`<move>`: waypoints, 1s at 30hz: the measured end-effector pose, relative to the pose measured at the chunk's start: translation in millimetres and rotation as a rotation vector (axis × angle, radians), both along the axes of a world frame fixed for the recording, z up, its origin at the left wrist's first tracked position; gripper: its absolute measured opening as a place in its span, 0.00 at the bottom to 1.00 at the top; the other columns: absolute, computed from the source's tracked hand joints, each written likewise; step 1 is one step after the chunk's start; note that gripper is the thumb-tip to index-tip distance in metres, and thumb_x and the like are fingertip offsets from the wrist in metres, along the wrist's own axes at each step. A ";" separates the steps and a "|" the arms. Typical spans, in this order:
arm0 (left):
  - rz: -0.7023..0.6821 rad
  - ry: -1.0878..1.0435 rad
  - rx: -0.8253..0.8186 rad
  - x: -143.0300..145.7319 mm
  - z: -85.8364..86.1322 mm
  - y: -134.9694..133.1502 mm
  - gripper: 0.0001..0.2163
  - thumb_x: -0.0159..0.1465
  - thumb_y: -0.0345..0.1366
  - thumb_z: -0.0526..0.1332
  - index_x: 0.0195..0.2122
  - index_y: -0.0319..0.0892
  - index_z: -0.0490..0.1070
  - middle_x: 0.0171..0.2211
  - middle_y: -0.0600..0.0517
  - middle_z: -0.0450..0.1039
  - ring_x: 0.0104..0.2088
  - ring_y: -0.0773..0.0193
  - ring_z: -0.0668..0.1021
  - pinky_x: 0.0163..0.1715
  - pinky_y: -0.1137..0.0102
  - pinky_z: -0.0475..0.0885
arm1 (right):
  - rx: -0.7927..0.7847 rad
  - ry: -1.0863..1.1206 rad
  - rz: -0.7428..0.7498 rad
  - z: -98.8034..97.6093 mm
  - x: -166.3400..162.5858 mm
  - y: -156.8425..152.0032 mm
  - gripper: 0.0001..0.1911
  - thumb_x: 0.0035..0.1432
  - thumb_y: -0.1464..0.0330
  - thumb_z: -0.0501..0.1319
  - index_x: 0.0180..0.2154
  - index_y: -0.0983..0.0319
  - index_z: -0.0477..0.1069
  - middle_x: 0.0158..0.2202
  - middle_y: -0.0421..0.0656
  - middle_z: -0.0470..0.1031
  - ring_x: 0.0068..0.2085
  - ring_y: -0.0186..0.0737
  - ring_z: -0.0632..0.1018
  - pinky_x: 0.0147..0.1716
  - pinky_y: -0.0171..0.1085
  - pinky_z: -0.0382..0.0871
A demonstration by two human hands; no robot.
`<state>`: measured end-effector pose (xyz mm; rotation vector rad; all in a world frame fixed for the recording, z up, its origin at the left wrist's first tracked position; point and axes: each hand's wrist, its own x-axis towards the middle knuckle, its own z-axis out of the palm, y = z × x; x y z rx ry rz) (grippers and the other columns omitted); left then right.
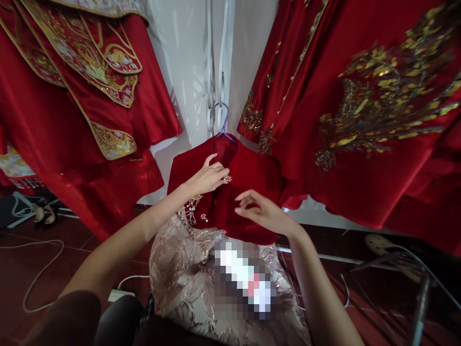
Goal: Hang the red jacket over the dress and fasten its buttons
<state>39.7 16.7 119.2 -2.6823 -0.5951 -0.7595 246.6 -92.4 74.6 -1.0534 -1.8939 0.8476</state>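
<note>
A dark red velvet jacket (252,182) hangs on a purple hanger (224,122) in front of me. Below it spreads a pale pink and gold brocade skirt (183,274). My left hand (209,177) rests on the jacket's front, fingers pinched around a small jewelled button (228,179). My right hand (259,209) lies on the velvet a little lower and to the right, fingers curled and pinching the fabric edge. A beaded tassel ornament (192,209) dangles under my left wrist.
Red embroidered robes hang at the left (82,96) and right (360,110), with a white wall (187,62) between them. A white cable (39,274) runs over the dark red floor. A metal rack (406,269) stands at the lower right.
</note>
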 end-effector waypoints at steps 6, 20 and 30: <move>-0.059 -0.015 0.019 1.6 3.0 7.6 0.10 0.61 0.27 0.51 0.36 0.45 0.71 0.26 0.54 0.69 0.35 0.64 0.73 0.60 0.52 0.46 | 0.257 0.398 -0.257 26.2 -36.5 50.8 0.16 0.54 0.57 0.60 0.41 0.60 0.66 0.45 0.46 0.70 0.48 0.38 0.72 0.50 0.42 0.66; 0.107 -0.025 0.107 -6.4 -6.4 5.7 0.06 0.60 0.35 0.56 0.33 0.42 0.72 0.33 0.48 0.70 0.43 0.56 0.70 0.59 0.45 0.41 | 0.234 0.488 -0.226 39.4 -46.6 71.0 0.18 0.53 0.57 0.60 0.42 0.61 0.65 0.47 0.47 0.71 0.50 0.39 0.72 0.51 0.43 0.66; 0.005 -0.094 -0.074 -3.6 -7.1 1.5 0.08 0.62 0.31 0.51 0.37 0.44 0.69 0.27 0.52 0.71 0.40 0.60 0.73 0.61 0.49 0.47 | 0.060 0.597 -0.115 48.4 -62.6 84.2 0.23 0.54 0.57 0.59 0.48 0.61 0.62 0.49 0.47 0.70 0.53 0.38 0.71 0.55 0.41 0.63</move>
